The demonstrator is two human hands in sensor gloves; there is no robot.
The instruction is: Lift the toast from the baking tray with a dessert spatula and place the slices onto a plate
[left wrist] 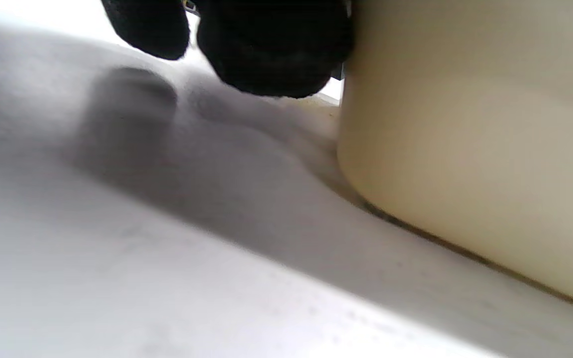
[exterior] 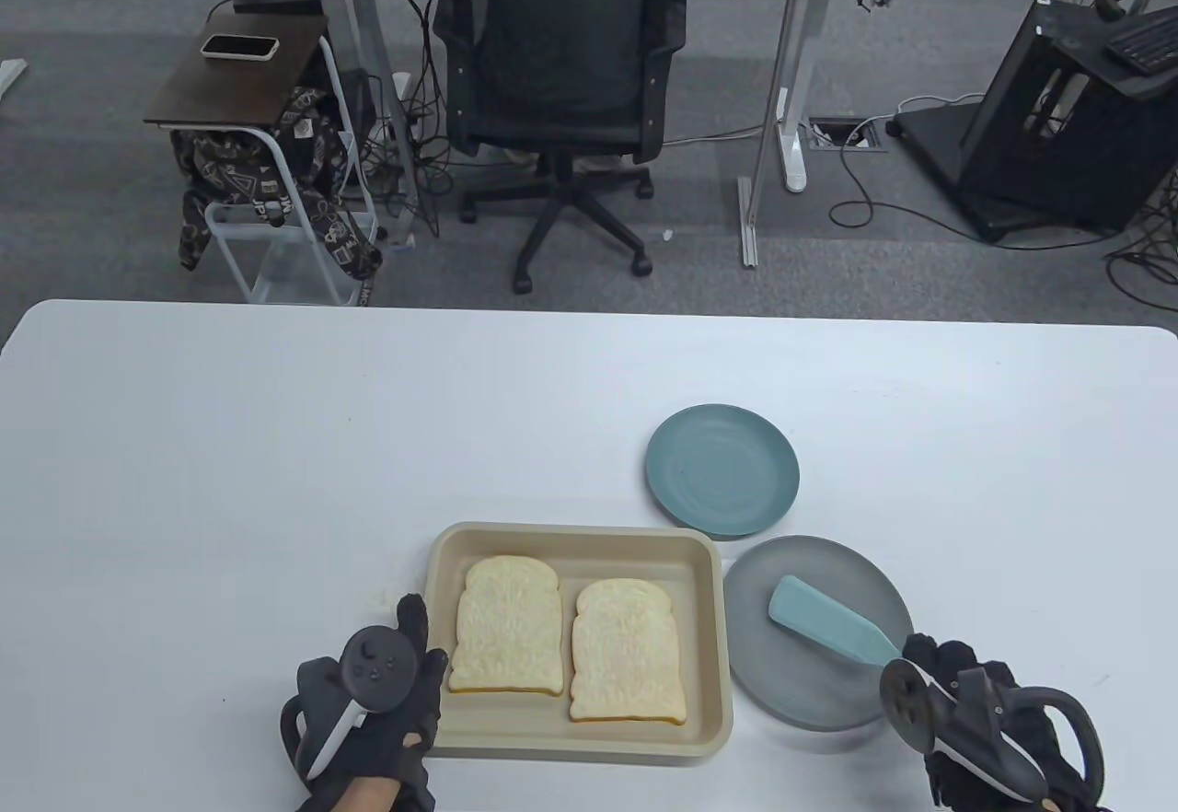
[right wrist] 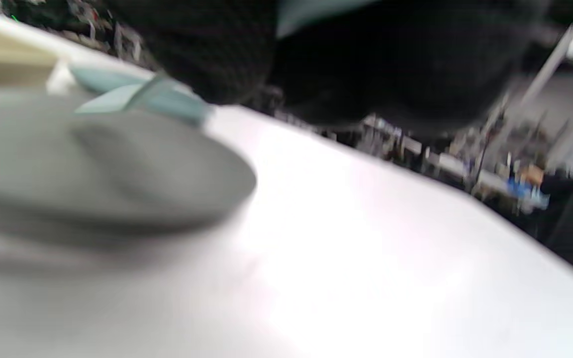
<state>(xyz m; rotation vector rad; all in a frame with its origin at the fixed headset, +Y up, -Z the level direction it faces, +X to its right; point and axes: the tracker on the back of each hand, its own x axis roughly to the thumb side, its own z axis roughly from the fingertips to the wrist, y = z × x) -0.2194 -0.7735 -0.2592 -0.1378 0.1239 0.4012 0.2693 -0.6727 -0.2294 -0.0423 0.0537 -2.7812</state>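
A beige baking tray (exterior: pixel 580 543) is sitting in the lower middle of the table view, its long side running left to right across the frame. Two toast slices are lying flat in it side by side: the left slice (exterior: pixel 508 626) and the right slice (exterior: pixel 626 652), each with its rounded top toward the upper edge of the frame and its long axis running up and down the picture.

Just right of the tray, a grey plate (exterior: pixel 819 701) is resting on the white table (exterior: pixel 276 444). The teal dessert spatula (exterior: pixel 828 632) is lying across it, its long axis running diagonally; the broad rounded blade is pointing to the upper left, and the handle end is running down to the lower right, under the right hand (exterior: pixel 975 711). That hand's fingers are curling over the handle end at the plate's lower right rim, though the exact hold is hidden by the tracker, and the right wrist view is too blurred to settle it.

A teal plate (exterior: pixel 721 471) is sitting above the grey one, near the tray's upper right corner.

The left hand (exterior: pixel 377 711) is lying at the tray's lower left corner, fingers (left wrist: pixel 271 54) extended and touching the tray's outer wall, gripping nothing.
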